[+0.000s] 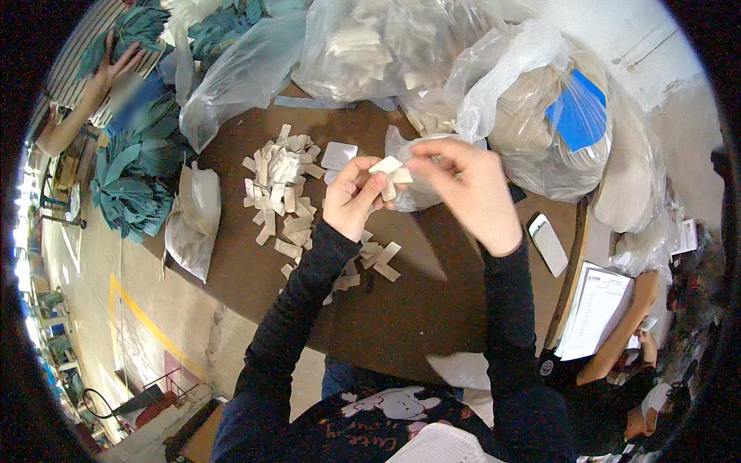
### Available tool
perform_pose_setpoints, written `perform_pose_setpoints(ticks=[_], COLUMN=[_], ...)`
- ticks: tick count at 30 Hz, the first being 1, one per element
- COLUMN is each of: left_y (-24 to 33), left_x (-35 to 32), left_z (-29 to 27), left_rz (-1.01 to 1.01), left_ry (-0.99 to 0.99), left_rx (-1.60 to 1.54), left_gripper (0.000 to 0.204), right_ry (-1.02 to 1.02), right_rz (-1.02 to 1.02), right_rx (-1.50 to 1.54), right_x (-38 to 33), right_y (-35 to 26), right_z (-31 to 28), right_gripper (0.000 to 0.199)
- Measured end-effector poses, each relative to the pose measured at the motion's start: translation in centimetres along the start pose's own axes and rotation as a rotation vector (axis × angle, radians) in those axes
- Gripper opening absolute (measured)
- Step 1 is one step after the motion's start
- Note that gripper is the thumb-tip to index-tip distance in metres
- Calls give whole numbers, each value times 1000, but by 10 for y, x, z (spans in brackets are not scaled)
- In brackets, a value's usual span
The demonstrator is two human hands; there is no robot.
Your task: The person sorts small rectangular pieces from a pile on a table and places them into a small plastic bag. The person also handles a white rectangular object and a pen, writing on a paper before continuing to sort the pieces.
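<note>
My left hand (355, 197) is closed on a few small cream fabric strips (388, 166), pinched between thumb and fingers and fanned out at the top. Just to the right is my right hand (467, 181), slightly blurred, its fingers bent toward the strips with a gap between thumb and forefinger. Nothing shows in its grip. On the brown table, left of my hands, lies a loose pile of similar cream strips (282, 181). More of them (382, 258) are scattered below my left wrist.
Clear plastic bags of cream pieces (355, 54) line the brown table's (386, 324) far side. A white phone (547, 245) lies at right. Beyond it, a person's arm (629, 328) rests by a printed sheet (594, 309). At far left, another person's hand (116, 65) touches green bundles (135, 31).
</note>
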State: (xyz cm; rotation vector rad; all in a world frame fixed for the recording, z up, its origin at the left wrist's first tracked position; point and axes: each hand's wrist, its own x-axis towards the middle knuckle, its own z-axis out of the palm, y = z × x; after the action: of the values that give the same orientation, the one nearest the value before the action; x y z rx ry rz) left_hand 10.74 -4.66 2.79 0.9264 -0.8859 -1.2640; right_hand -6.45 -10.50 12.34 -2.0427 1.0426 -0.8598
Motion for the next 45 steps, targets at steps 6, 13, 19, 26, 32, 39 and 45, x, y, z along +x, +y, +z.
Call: perform_pose_setpoints(ticks=[6, 13, 19, 26, 32, 39, 45], left_y=[8, -3, -3, 4, -3, -7, -2], left_x=[-4, 3, 3, -5, 2, 5, 7], left_z=[8, -7, -15, -15, -17, -26, -15], left_rz=[-7, -29, -201, -337, -377, -354, -346], left_ry=[-23, -26, 6, 10, -60, -187, 2], left_rx=[44, -113, -456, -689, -924, -899, -884], left_gripper=[22, 28, 27, 33, 33, 36, 30], right_ry=[-72, 85, -48, -187, -227, -263, -133], right_rz=[-104, 45, -192, -421, -450, -519, -563], right_rx=[28, -189, -20, -216, -314, -373, -539], right_x=[-1, 1, 1, -7, -9, -12, -10], right_y=[12, 11, 6, 3, 5, 13, 11], right_z=[14, -23, 8, 39, 37, 51, 55], right_gripper=[17, 18, 21, 29, 26, 19, 17])
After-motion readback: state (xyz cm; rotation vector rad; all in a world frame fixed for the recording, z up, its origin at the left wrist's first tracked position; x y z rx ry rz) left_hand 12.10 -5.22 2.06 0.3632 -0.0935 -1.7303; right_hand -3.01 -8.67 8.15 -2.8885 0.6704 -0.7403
